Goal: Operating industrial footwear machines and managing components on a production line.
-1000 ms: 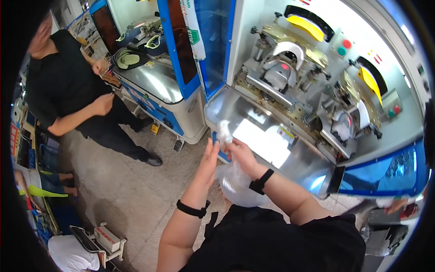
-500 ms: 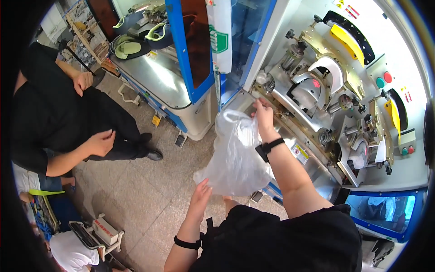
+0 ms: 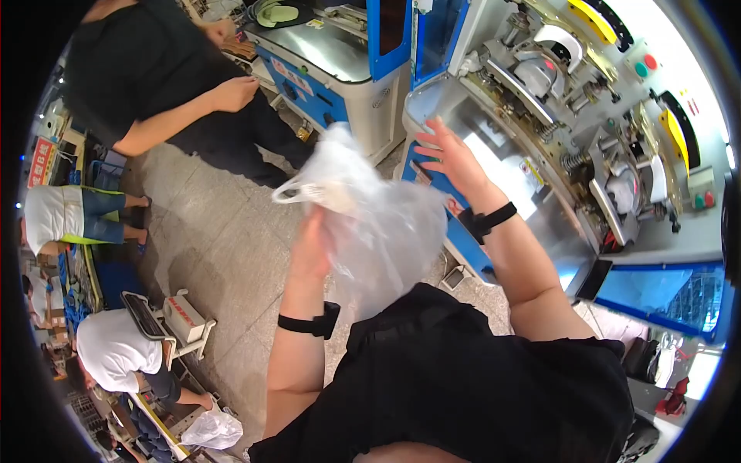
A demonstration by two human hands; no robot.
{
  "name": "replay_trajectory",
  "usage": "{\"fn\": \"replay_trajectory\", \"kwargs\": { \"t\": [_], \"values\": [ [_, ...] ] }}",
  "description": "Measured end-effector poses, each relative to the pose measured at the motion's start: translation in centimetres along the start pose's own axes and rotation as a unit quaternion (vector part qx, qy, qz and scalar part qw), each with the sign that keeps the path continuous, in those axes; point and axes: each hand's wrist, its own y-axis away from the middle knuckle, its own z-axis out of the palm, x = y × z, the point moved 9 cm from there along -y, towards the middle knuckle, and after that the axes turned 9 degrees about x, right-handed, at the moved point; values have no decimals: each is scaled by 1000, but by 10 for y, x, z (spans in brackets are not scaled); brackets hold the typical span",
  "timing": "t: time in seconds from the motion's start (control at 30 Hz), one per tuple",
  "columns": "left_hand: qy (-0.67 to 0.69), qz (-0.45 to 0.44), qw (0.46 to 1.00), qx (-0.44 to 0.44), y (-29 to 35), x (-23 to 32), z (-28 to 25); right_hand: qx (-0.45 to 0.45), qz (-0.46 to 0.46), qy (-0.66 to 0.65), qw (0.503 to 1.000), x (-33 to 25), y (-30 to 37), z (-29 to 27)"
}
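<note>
A translucent white plastic bag [image 3: 390, 224] hangs in front of my body, its handle loop sticking out to the left. My left hand [image 3: 311, 245] is closed on the bag's left side near the bunched top; its fingers are partly behind the film and blurred. To the right of the bag and apart from it, my right hand [image 3: 454, 160] has its fingers spread with nothing in them. It is over the front edge of the metal worktop [image 3: 494, 154] of the machine. Both of my wrists wear black bands.
Cap-shaped forming moulds [image 3: 536, 77] with clamps stand in the machine at right, beside red and green buttons [image 3: 647, 65]. A co-worker in black [image 3: 177, 92] stands at upper left, near another blue-and-white machine [image 3: 324, 54]. Others work at lower left by a cart [image 3: 185, 320].
My right hand has let go of the bag and opened. My left hand has moved up and grips the bag, which has swung left. The view has shifted.
</note>
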Motion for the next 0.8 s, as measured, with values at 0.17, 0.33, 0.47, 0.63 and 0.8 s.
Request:
{"fn": "replay_trajectory", "kwargs": {
  "t": [0.17,0.33,0.47,0.63,0.8],
  "values": [
    [144,62,987,46,101,32,-72,-86,132,47,986,78,111,14],
    [183,97,976,68,183,24,-130,-257,58,-44,964,85,202,124],
    [157,167,969,94,246,18,-178,-240,-164,122,949,38,237,186],
    [219,314,915,126,359,16,-246,-211,-112,83,967,33,247,213],
    [252,252,729,584,516,-101,-376,-284,-214,44,934,16,306,271]
  ]
}}
